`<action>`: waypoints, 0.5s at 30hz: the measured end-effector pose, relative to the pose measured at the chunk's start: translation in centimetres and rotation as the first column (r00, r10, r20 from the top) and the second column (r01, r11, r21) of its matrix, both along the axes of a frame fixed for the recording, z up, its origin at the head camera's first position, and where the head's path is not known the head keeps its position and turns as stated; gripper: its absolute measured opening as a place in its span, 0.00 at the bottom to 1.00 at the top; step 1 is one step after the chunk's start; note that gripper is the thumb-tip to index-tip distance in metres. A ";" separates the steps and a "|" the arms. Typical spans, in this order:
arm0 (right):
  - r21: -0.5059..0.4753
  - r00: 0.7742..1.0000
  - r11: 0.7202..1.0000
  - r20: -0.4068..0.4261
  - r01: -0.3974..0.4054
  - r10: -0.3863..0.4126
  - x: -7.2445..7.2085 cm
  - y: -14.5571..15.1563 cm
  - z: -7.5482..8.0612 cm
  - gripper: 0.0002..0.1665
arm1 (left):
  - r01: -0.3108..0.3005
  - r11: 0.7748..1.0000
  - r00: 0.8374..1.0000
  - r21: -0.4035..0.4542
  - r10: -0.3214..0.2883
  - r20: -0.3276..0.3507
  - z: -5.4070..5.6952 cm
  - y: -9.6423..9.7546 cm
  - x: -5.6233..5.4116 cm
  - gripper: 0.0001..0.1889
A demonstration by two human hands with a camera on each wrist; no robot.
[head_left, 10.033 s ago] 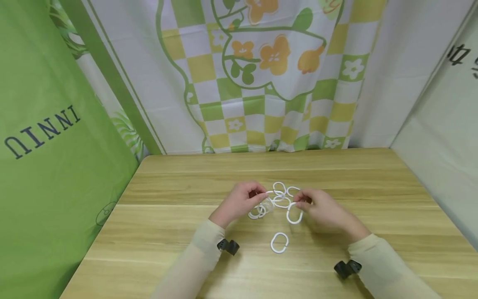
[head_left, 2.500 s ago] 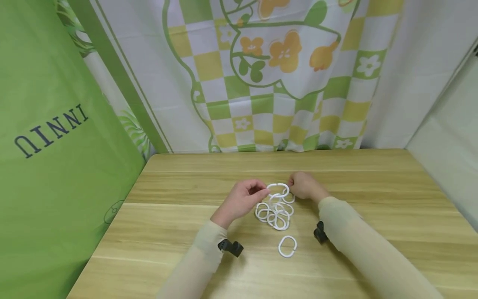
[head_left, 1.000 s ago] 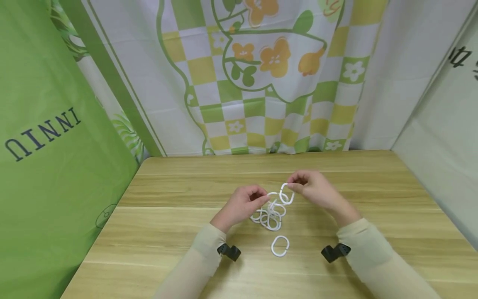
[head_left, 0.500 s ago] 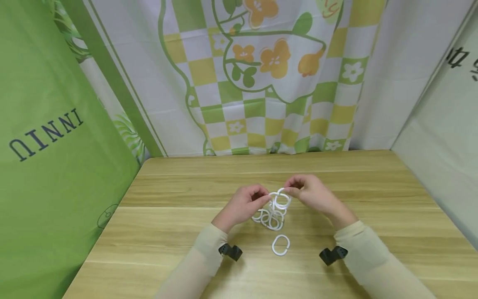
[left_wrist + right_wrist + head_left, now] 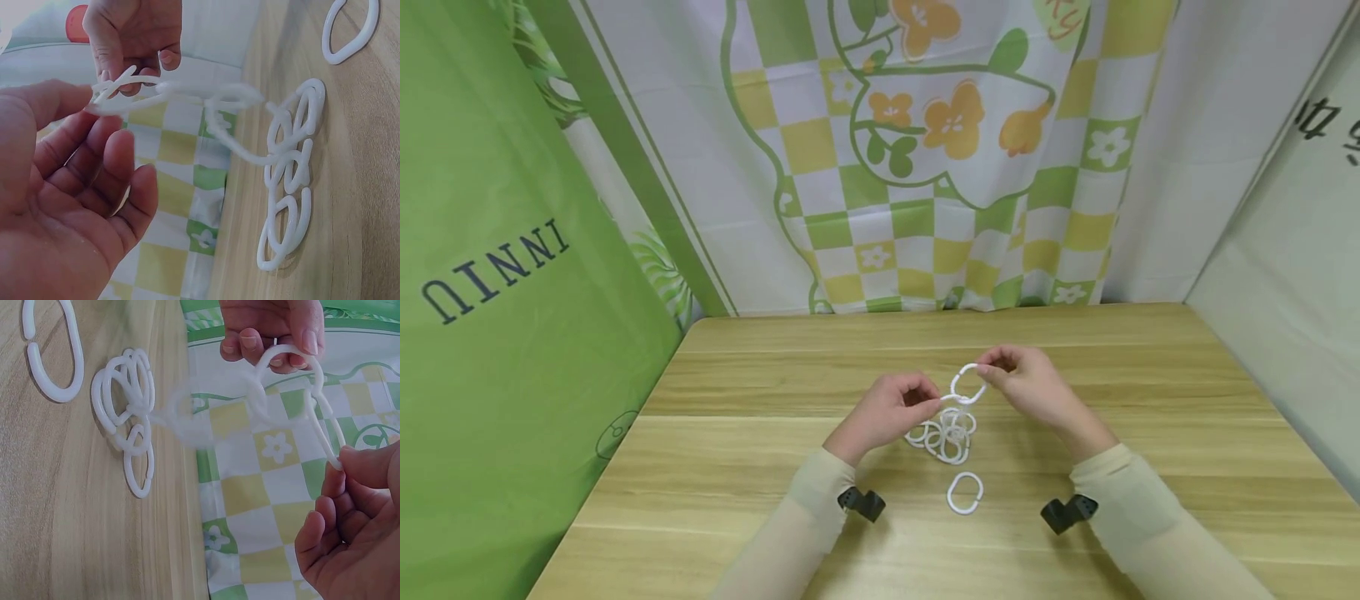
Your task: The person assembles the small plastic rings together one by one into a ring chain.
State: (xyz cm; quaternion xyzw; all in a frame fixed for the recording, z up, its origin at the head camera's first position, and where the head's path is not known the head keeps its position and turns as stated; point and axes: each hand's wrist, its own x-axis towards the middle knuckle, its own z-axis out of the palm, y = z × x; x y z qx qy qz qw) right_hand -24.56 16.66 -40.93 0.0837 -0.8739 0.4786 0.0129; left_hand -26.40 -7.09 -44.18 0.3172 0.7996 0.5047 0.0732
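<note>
My left hand (image 5: 887, 412) pinches a white plastic C-shaped ring (image 5: 319, 376) between thumb and fingertips. With thumb and forefinger, my right hand (image 5: 1030, 390) holds up a second white ring (image 5: 953, 386) by its upper right end. In the right wrist view the two held rings cross and appear hooked through each other. From the left hand's ring a blurred link runs down to a chain of several linked rings (image 5: 306, 181) heaped on the table. One loose ring (image 5: 951, 493) lies nearer me, its gap at the lower right.
The wooden table (image 5: 760, 375) carries the rings. Behind it hangs a patterned curtain (image 5: 910, 217), with a green cloth (image 5: 497, 375) at the left and a pale one (image 5: 1300, 275) at the right. Each wrist wears a black camera (image 5: 861, 503).
From reaching behind the heap, my right hand has come up with a ring. It meets the left hand's ring and now pulls slightly up and away. The left hand barely moves.
</note>
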 end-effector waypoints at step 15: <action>-0.070 0.999 0.997 -0.036 0.013 -0.015 0.2 -0.8 0.1 0.07 | -0.156 0.987 0.987 0.034 0.157 -0.021 -0.3 0.4 -0.3 0.10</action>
